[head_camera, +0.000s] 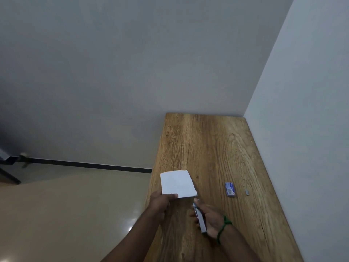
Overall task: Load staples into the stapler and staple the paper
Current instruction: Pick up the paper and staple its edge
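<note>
My left hand (162,202) grips the near edge of a small white folded paper (177,183), held a little above the wooden table (207,144). Just right of it, my right hand (208,217) is closed around a slim silvery stapler (200,217); its nose points toward the paper's near right corner, a short gap away. A green cord is tied around my right wrist. Further right on the table lies a small blue staple box (230,189), and beside that a short grey strip of staples (246,191).
The table stands in a room corner, with walls behind it and along its right side. Its left edge drops to a glossy beige floor (75,214). A dark piece of furniture (7,167) sits at the far left.
</note>
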